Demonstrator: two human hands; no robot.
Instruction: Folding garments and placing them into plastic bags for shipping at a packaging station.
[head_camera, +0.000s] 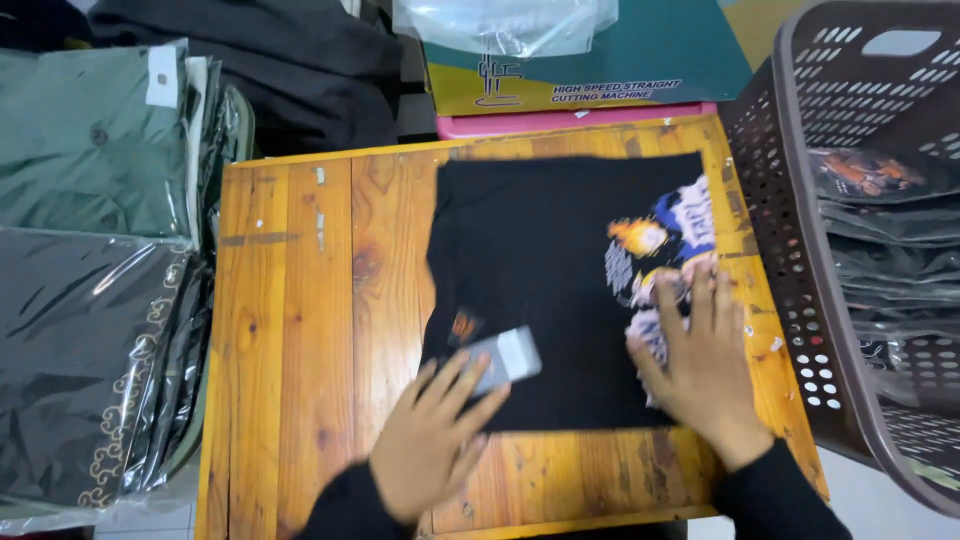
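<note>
Folded black cotton T-shirt w/ a colourful printed graphic lies flat on the orange-stained wooden plank table, towards the right half, far edge almost at the table's far side. Print sits on the shirt's right end, face up.

Left hand is at the near-left corner of the shirt, fingers spread and flat, no grasp. Fingertips rest on a small grey rectangular tag or card lying on the fabric, beside a small orange logo; looks like the hand pins it in place w/o pinching. Can't tell if the card is attached to the shirt.

Right hand is palm-down, open, pressing on the printed part near the shirt's near-right corner. Both flat hands suggest smoothing or holding the fold so it stays square.

Right of the table: brown perforated plastic laundry basket, touching or just beside the table edge, w/ dark bagged garments stacked inside, so within easy reach. Left: stacks of folded garments in clear plastic bags, green ones far, black ones near. Far side: teal and yellow cardboard box w/ a clear plastic bag on top, and a dark cloth pile further left.
</note>
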